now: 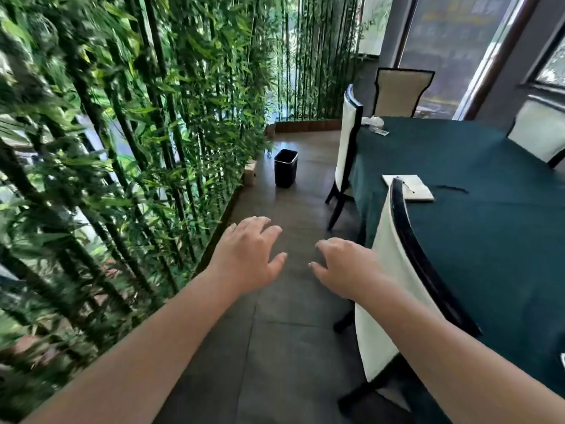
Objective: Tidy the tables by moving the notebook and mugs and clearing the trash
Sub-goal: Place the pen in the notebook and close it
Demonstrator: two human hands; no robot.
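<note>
since both hands hover over the floor with nothing in them, the left hand (247, 255) with fingers spread and the right hand (342, 267) loosely curled around nothing, the main risk is in reaching for the notebook (409, 186): it lies on the green table (489, 240) just behind the top rail of the near chair (394, 270), so a reach from here could knock the chair back or drag the cloth. a pen (408, 185) seems to rest on it and could roll off if the notebook is tipped. the notebook lies flat, its long axis running left to right and slightly toward the camera. crumpled trash (373, 121) sits at the table's far edge, well apart from the black bin (286, 168) on the floor, so scraps could drop on the way. no mugs are visible.
</note>
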